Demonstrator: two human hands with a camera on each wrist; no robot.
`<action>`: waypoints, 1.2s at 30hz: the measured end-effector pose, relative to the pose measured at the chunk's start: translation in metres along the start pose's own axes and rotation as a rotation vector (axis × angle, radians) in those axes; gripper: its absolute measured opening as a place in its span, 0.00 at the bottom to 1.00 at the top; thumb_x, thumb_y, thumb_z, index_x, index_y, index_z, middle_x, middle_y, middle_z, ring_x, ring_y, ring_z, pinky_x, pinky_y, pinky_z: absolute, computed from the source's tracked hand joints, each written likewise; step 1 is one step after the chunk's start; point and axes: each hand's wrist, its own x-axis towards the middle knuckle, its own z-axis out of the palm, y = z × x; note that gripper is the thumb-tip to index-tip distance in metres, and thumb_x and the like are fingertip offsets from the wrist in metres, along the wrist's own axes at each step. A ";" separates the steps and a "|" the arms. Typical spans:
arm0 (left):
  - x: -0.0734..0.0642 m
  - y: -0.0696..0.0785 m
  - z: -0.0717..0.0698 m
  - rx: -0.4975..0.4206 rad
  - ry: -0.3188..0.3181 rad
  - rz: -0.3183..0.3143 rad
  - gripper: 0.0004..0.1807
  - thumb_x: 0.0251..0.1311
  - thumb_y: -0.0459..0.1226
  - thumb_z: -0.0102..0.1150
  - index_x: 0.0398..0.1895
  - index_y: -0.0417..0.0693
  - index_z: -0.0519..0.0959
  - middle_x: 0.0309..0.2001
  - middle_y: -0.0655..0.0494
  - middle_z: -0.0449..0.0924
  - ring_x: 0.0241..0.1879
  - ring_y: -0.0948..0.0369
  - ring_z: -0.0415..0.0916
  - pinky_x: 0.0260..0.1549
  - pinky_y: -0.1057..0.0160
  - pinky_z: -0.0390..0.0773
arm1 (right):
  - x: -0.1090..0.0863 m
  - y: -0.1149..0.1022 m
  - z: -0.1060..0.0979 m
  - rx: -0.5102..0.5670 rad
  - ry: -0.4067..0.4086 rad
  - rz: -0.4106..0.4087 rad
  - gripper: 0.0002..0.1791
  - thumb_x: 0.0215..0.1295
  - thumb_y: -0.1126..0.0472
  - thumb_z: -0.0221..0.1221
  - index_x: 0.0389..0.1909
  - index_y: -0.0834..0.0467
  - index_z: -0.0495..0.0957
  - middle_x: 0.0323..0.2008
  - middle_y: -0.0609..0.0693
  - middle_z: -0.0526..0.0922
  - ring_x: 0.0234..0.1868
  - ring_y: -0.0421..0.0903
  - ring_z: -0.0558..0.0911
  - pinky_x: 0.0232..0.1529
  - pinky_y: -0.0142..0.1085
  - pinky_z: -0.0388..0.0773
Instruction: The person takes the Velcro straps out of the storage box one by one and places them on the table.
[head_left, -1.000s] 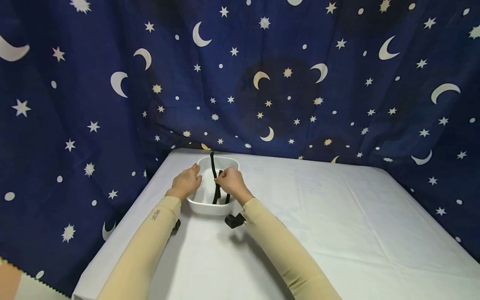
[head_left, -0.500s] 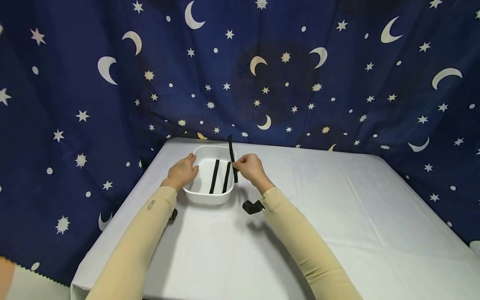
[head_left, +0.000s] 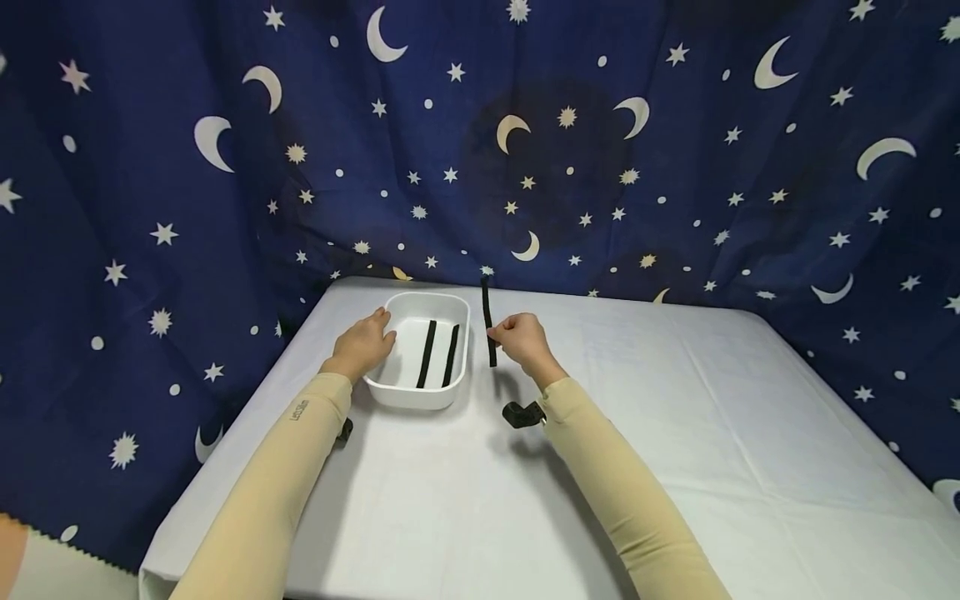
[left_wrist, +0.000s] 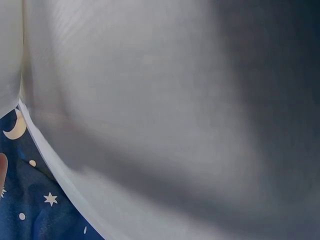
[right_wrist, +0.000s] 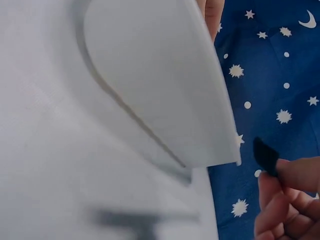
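My right hand [head_left: 525, 340] pinches a narrow black strip [head_left: 487, 304] between thumb and fingers, just right of a white plastic basin [head_left: 416, 398]. The strip stands nearly upright, its lower end hanging below the fingers. In the right wrist view one dark end of the strip [right_wrist: 265, 156] sticks out past the right hand's fingertips [right_wrist: 295, 172]. My left hand [head_left: 362, 343] holds the basin's left rim, thumb at the inner side. Two similar black strips, a left strip [head_left: 427, 354] and a right strip [head_left: 451, 356], lie side by side inside the basin.
The basin stands on a table with a white cloth [head_left: 675, 433]. A dark blue curtain with moons and stars [head_left: 570, 167] hangs behind and at the sides. A black wrist camera mount [head_left: 522, 414] juts out under the right forearm. The left wrist view shows mainly tablecloth [left_wrist: 150, 100].
The right hand has lifted one black strip out of the basin and carried it right, past the rim. The left hand stays at the basin's left rim. The head view has tilted slightly.
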 end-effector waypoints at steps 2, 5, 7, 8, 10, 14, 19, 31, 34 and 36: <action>0.000 -0.001 0.000 -0.009 0.000 -0.002 0.32 0.74 0.45 0.44 0.76 0.39 0.59 0.79 0.44 0.53 0.76 0.43 0.57 0.71 0.40 0.64 | 0.000 0.004 0.001 0.001 0.002 0.015 0.14 0.68 0.57 0.62 0.25 0.62 0.83 0.36 0.55 0.87 0.31 0.45 0.73 0.26 0.32 0.66; -0.001 -0.002 0.001 -0.025 -0.003 0.000 0.33 0.73 0.44 0.44 0.77 0.39 0.58 0.79 0.43 0.52 0.76 0.43 0.56 0.72 0.40 0.63 | -0.001 0.013 0.002 -0.008 0.002 0.043 0.14 0.68 0.57 0.62 0.26 0.62 0.84 0.36 0.54 0.87 0.35 0.45 0.75 0.30 0.33 0.70; -0.001 -0.003 0.002 -0.034 -0.004 0.004 0.33 0.73 0.44 0.44 0.77 0.38 0.58 0.79 0.43 0.52 0.76 0.43 0.55 0.72 0.40 0.63 | -0.002 0.020 0.004 -0.015 0.003 0.067 0.14 0.68 0.57 0.62 0.27 0.62 0.84 0.35 0.54 0.87 0.36 0.46 0.76 0.32 0.33 0.71; -0.002 -0.003 0.003 -0.037 -0.005 0.005 0.33 0.73 0.43 0.44 0.77 0.38 0.58 0.79 0.43 0.52 0.76 0.43 0.55 0.72 0.40 0.62 | -0.002 0.024 0.005 -0.023 0.003 0.080 0.14 0.68 0.57 0.62 0.27 0.61 0.84 0.35 0.54 0.87 0.36 0.46 0.77 0.32 0.33 0.72; -0.003 -0.003 0.004 -0.041 -0.009 0.007 0.33 0.73 0.43 0.44 0.76 0.37 0.58 0.79 0.42 0.52 0.76 0.42 0.55 0.73 0.41 0.62 | -0.003 0.031 0.006 -0.036 0.004 0.104 0.14 0.68 0.56 0.63 0.27 0.61 0.84 0.34 0.54 0.87 0.34 0.45 0.76 0.31 0.33 0.71; -0.002 -0.003 0.006 -0.039 -0.005 0.011 0.33 0.73 0.43 0.45 0.76 0.37 0.59 0.79 0.42 0.53 0.76 0.43 0.56 0.73 0.41 0.62 | -0.002 0.041 0.008 -0.047 -0.001 0.160 0.14 0.68 0.55 0.63 0.27 0.60 0.83 0.35 0.54 0.87 0.29 0.45 0.73 0.25 0.35 0.71; -0.001 -0.003 0.004 -0.030 0.007 0.026 0.32 0.73 0.42 0.44 0.76 0.36 0.58 0.78 0.41 0.53 0.76 0.42 0.55 0.73 0.41 0.62 | 0.003 0.046 0.008 -0.057 0.003 0.188 0.13 0.68 0.56 0.63 0.27 0.60 0.83 0.32 0.53 0.86 0.25 0.44 0.71 0.19 0.34 0.70; 0.000 -0.002 0.000 -0.021 0.006 0.022 0.32 0.73 0.42 0.44 0.76 0.36 0.58 0.79 0.41 0.52 0.76 0.43 0.56 0.73 0.41 0.63 | 0.008 0.054 0.004 -0.039 0.004 0.188 0.13 0.67 0.59 0.64 0.24 0.61 0.82 0.17 0.46 0.78 0.20 0.41 0.72 0.18 0.30 0.66; 0.000 -0.002 0.000 -0.018 0.003 0.020 0.32 0.73 0.42 0.44 0.76 0.36 0.58 0.79 0.41 0.52 0.76 0.42 0.55 0.73 0.42 0.62 | 0.009 0.056 0.005 -0.038 -0.005 0.194 0.14 0.67 0.59 0.64 0.22 0.60 0.81 0.15 0.46 0.77 0.18 0.40 0.72 0.16 0.30 0.66; 0.000 -0.003 0.001 -0.017 0.001 0.019 0.32 0.73 0.42 0.44 0.76 0.36 0.58 0.79 0.41 0.52 0.76 0.43 0.55 0.73 0.42 0.62 | 0.008 0.057 0.007 -0.046 -0.015 0.196 0.14 0.67 0.60 0.64 0.21 0.60 0.80 0.13 0.47 0.77 0.17 0.41 0.72 0.16 0.31 0.66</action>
